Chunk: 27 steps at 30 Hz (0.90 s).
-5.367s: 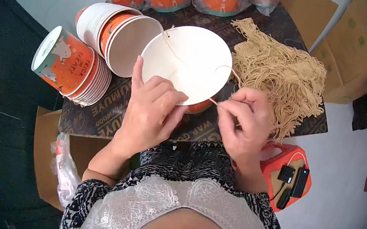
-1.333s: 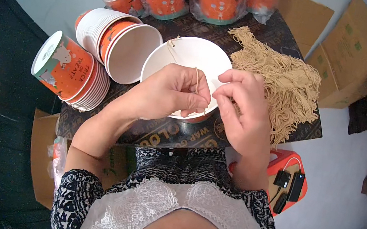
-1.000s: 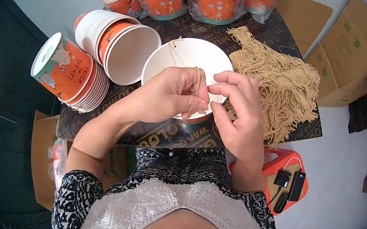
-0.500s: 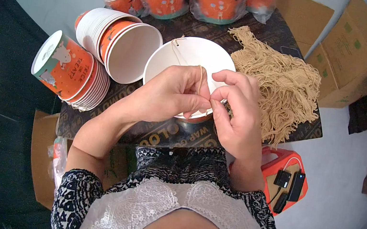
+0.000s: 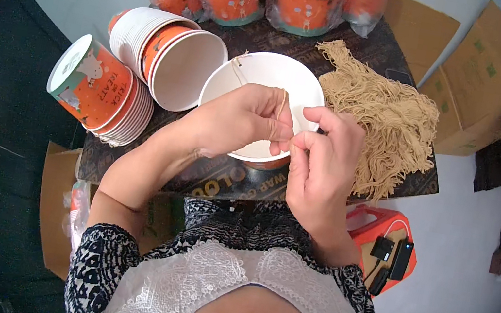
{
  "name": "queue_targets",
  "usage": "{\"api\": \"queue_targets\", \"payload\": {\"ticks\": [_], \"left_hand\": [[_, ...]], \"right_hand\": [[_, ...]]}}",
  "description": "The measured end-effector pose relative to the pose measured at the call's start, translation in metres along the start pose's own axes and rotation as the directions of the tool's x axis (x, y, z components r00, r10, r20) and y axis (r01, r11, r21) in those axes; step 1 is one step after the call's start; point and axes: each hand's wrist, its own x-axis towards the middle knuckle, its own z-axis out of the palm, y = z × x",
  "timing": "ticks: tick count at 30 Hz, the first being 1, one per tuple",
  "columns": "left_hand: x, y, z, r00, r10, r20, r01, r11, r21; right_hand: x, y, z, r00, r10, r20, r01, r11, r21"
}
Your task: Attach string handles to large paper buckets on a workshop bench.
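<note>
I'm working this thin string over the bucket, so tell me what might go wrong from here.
The thin string loops over the left hand and might slip out of its fine pinch. The pile of tan strands lies close by the right hand, which could snag one. Bumping the bucket might also shift the bucket stack beside it.

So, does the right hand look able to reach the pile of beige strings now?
Probably yes: the pile of beige strings lies beside the right hand, with nothing visible between, though its fingers are at the left hand's fingertips.
</note>
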Motion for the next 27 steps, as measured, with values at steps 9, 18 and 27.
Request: {"api": "queue_targets", "payload": {"ticks": [9,18,27], "left_hand": [[0.001,0.0,-0.007,0.997,-0.006,0.077,0.004,0.999,0.035],[-0.006,-0.009,0.007,0.981,0.195,0.001,-0.195,0.976,0.093],[-0.012,-0.014,0.023,0.71,0.703,0.04,-0.429,0.388,0.816]], "right_hand": [[-0.005,0.008,-0.004,1.0,-0.028,0.01,0.028,1.0,0.014],[-0.002,0.023,0.0,1.0,0.011,-0.02,-0.009,0.997,0.078],[-0.004,0.023,0.006,0.995,0.097,0.014,-0.098,0.981,0.166]]}}
